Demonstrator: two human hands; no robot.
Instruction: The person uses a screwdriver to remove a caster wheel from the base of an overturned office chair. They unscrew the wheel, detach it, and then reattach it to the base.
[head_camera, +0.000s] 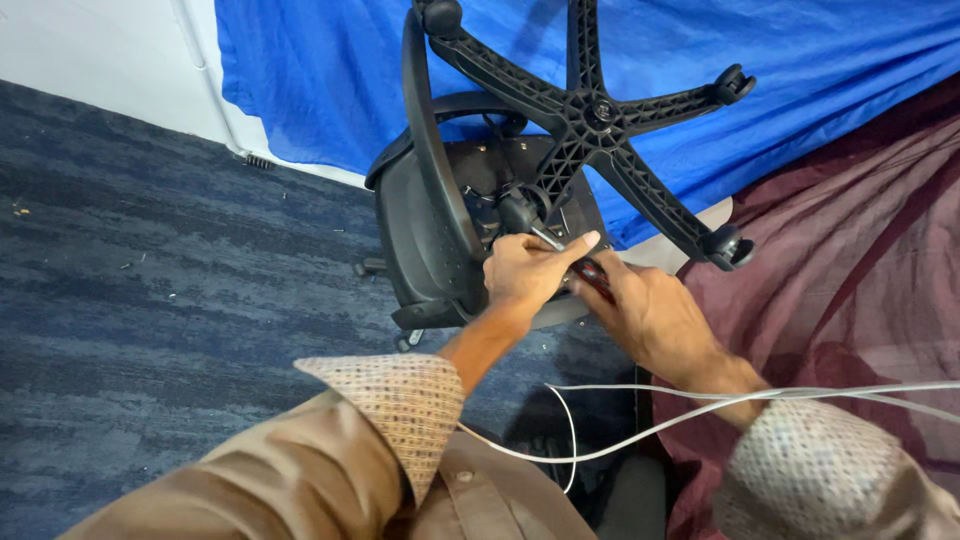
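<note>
A black office chair (425, 215) lies on its side on the carpet, its five-star wheeled base (590, 115) pointing up toward me. My left hand (525, 272) grips a thin metal tool shaft (548, 240) against the mechanism under the seat. Just right of it, my right hand (650, 315) closes around the tool's dark red handle (592, 275). The tool's tip is hidden behind the seat mechanism. Both hands touch each other at the underside of the seat.
Dark blue carpet (150, 280) covers the floor on the left. A blue tarp (330, 70) hangs behind the chair, and maroon cloth (850, 260) lies on the right. A white cable (640, 425) runs across my lap. A white wall (100, 50) stands at the back left.
</note>
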